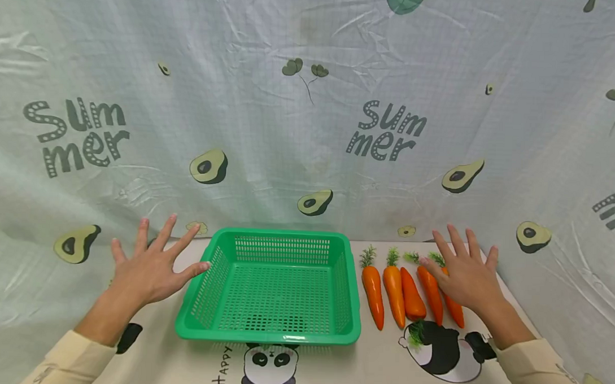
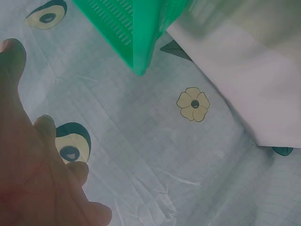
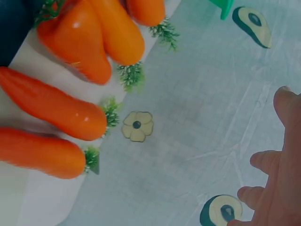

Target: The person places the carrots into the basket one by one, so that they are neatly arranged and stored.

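Observation:
A green plastic basket (image 1: 282, 336) with perforated walls stands at the middle of the table, nothing inside it. To its right several orange carrots (image 1: 373, 296) with green leafy tops lie side by side; one in the row has its top toward the front. My left hand (image 1: 149, 268) hovers with spread fingers beside the basket's left wall, holding nothing. Above the rightmost carrots my right hand (image 1: 464, 276) is also spread and holds nothing, partly covering them in the head view. The right wrist view shows the carrots (image 3: 56, 108) apart from that hand.
A pale tabletop (image 1: 154, 362) with printed pandas (image 1: 271, 365) lies under everything. Behind it and at both sides hangs a light curtain (image 1: 268, 140) printed with avocados and lettering. The basket's right wall stands close to the nearest carrot.

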A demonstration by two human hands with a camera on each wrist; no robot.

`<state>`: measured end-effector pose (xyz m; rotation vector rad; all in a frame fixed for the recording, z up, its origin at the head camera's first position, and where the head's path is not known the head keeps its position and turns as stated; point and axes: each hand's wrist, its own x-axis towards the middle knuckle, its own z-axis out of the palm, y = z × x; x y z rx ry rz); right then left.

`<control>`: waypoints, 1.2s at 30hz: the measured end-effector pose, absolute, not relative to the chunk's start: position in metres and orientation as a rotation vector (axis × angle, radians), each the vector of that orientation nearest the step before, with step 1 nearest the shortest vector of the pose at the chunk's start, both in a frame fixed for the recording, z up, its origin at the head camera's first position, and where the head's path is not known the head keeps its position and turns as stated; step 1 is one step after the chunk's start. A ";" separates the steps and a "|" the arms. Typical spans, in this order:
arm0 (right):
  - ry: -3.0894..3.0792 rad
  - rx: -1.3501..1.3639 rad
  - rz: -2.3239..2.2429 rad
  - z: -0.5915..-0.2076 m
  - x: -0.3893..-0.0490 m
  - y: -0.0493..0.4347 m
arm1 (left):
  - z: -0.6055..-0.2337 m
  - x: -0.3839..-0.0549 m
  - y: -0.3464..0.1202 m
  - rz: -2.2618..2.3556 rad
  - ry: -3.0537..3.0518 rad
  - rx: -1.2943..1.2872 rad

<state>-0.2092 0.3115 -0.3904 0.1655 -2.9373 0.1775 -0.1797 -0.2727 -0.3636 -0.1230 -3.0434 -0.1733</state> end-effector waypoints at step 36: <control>-2.940 0.126 0.233 -0.422 -0.206 0.332 | -0.384 -0.177 -0.273 -0.120 -3.055 -0.136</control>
